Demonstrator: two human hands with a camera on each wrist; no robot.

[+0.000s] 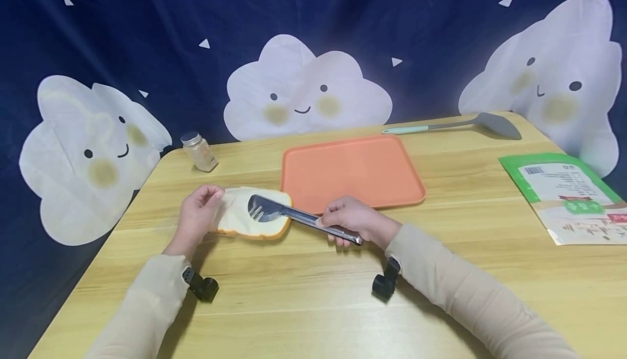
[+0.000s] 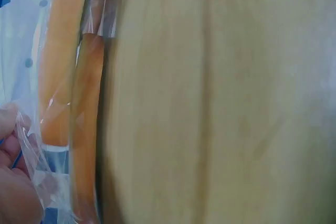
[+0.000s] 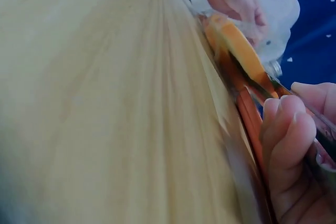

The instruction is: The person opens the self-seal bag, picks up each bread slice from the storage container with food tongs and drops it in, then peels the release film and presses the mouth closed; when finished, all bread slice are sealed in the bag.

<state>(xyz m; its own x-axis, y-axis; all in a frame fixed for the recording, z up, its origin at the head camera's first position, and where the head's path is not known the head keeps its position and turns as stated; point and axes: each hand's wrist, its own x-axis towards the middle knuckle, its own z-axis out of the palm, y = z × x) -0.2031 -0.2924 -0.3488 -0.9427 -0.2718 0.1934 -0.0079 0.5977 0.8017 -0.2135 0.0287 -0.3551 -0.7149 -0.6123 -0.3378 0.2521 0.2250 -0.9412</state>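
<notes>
Holds metal tongs (image 1: pixel 306 218) at the bread (image 1: pixel 234 213) with the right hand (image 1: pixel 351 218); pinches clear plastic (image 2: pixel 51 184) with the left hand (image 1: pixel 197 216).

The head view is bright and mostly clear. The table (image 1: pixel 303 321) has a pale shine near the bottom, and soft shadows lie beside the sleeves (image 1: pixel 450 283). The tongs (image 1: pixel 313 219) gleam. The left wrist view is dimmer and blurry, with white shine on the wrap (image 2: pixel 44 182). In the right wrist view, the table smears into streaks.
</notes>
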